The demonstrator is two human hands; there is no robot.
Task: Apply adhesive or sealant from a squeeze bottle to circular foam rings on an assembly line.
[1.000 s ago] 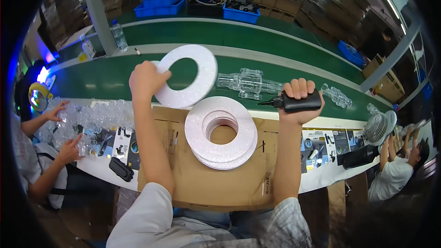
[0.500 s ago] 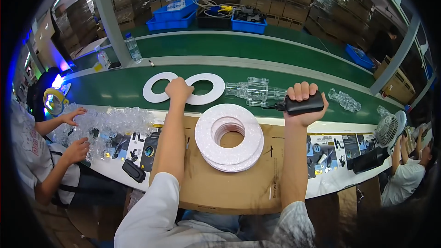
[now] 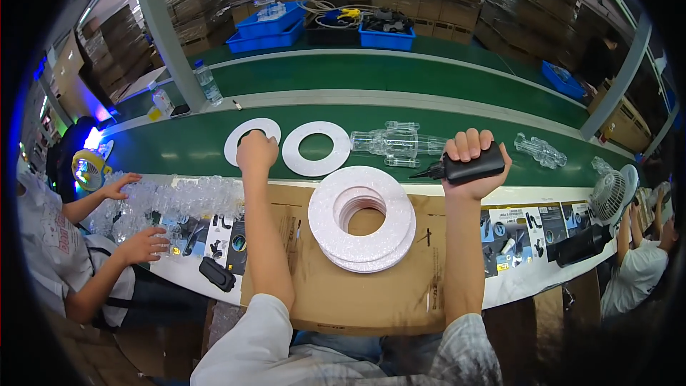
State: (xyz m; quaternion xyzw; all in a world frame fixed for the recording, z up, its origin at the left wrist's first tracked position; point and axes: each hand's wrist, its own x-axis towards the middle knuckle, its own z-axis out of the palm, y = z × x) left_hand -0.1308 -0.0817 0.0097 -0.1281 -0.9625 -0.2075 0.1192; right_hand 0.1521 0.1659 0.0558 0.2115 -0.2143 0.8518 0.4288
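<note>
My left hand (image 3: 257, 151) is closed, fingers curled over the near right side of a flat white ring (image 3: 234, 141) on the green conveyor; its fingertips are hidden. A second white ring (image 3: 316, 169) lies flat just right of that hand. My right hand (image 3: 477, 166) is wrapped round a black squeeze bottle (image 3: 473, 165), its thin dark nozzle pointing left. Close by that nozzle lies a clear plastic piece (image 3: 401, 144) with side tubes. Between my forearms, a stack of speckled white rings (image 3: 331, 231) rests on a brown cardboard sheet (image 3: 321, 293).
Another person's hands (image 3: 141, 244) are at a pile of clear plastic parts (image 3: 193, 196) on the left. A clear piece (image 3: 541, 150) and a white fan (image 3: 613, 196) are at right. Blue bins (image 3: 264, 39) stand at the back. A black case (image 3: 216, 274) lies left of the cardboard.
My left hand has moved left, from between the two flat rings onto the left one. The right flat ring has shifted slightly nearer. My right hand keeps holding the bottle.
</note>
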